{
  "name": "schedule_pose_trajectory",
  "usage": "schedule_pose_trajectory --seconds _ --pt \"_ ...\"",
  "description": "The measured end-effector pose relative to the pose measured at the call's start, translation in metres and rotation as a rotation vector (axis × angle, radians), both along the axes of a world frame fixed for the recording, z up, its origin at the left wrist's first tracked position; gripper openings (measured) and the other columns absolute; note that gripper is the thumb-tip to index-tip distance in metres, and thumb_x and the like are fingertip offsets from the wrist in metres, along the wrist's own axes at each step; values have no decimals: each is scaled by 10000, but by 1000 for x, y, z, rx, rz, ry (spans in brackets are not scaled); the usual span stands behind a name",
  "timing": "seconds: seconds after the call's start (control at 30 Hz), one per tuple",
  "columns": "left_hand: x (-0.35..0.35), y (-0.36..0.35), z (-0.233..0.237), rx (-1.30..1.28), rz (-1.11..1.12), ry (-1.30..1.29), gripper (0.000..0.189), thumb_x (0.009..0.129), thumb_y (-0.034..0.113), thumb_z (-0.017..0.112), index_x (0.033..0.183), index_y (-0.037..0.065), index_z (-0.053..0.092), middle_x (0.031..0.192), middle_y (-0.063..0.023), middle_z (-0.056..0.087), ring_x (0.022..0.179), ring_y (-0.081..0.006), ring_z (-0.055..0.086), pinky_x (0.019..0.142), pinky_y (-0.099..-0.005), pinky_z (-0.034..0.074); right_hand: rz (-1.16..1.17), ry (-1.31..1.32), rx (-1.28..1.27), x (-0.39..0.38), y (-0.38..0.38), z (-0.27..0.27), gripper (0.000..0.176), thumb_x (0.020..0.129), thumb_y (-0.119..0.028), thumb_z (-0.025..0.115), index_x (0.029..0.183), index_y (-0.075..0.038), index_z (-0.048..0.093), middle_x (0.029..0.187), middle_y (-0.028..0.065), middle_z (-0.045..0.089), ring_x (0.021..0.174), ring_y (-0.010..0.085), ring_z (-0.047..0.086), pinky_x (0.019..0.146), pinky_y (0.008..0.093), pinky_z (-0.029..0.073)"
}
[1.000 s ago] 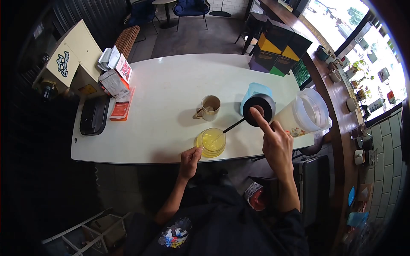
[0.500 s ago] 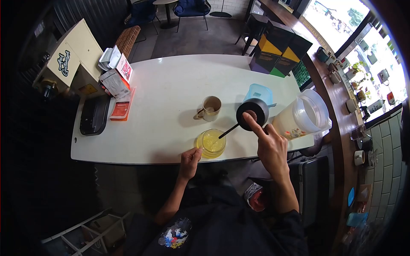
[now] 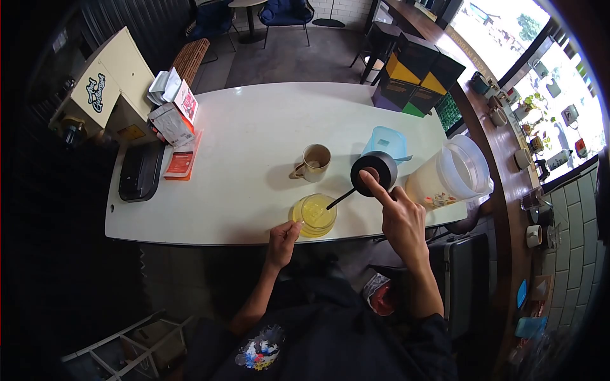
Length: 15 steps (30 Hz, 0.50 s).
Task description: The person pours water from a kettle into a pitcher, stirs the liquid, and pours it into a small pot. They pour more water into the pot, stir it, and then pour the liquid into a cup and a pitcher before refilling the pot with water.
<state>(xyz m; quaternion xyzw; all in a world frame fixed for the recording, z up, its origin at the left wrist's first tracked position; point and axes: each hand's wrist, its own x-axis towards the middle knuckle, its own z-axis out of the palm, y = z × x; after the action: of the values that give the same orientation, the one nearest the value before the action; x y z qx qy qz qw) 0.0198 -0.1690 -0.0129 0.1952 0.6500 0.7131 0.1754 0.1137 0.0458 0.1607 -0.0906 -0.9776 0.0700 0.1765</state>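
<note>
My right hand [image 3: 399,216] grips a black handheld frother [image 3: 373,173] from above, forefinger laid on its round top. Its thin black shaft slants down-left into a clear glass of yellow liquid [image 3: 314,214] near the table's front edge. My left hand [image 3: 283,238] rests against the glass's left side at the table edge, fingers curled on it. A tan mug [image 3: 312,162] stands just behind the glass. A blue lidded container [image 3: 385,141] sits behind the frother.
A large clear pitcher [image 3: 452,173] stands right of my right hand. Black and yellow boxes [image 3: 413,75] sit at the far right of the white table [image 3: 254,127]. Cartons and packets [image 3: 175,114] and a black tray [image 3: 140,171] lie at the left end.
My right hand has drawn the frother leftward and slightly nearer, away from the blue container; its shaft tip now sits deeper in the yellow glass. My left hand has stayed put.
</note>
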Motion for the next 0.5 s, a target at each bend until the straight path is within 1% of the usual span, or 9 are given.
schedule_pose_trajectory --seconds 0.07,0.17,0.3,0.4,0.5 --pt "0 -1 -1 5 -6 -13 425 969 210 511 608 60 347 547 57 302 541 -36 267 479 -269 233 -3 -7 5 0 -1 4 830 717 105 537 1391 -371 451 715 88 520 557 254 561 534 381 485" --pt "0 -2 -5 12 1 -7 425 970 207 514 608 58 349 548 57 302 540 -37 268 481 -268 232 -17 107 31 -1 2 14 813 725 99 534 1382 -373 464 713 82 515 542 248 556 517 383 482" --pt "0 -5 -6 16 17 21 428 972 213 515 608 57 352 552 55 311 540 -39 271 483 -270 233 -73 125 21 1 9 20 807 733 90 531 1377 -390 464 711 80 512 539 254 562 515 393 487" --pt "-1 -5 -6 12 8 21 428 971 215 517 608 56 357 555 54 319 542 -39 276 483 -269 235 -51 92 39 1 9 16 807 733 89 530 1379 -391 461 709 83 513 536 256 558 518 394 483" --pt "-1 -5 -6 13 -3 2 425 969 213 517 607 58 361 558 58 324 543 -36 280 484 -266 237 -24 10 35 2 3 7 804 729 93 529 1382 -371 462 730 97 537 575 262 578 540 385 490"
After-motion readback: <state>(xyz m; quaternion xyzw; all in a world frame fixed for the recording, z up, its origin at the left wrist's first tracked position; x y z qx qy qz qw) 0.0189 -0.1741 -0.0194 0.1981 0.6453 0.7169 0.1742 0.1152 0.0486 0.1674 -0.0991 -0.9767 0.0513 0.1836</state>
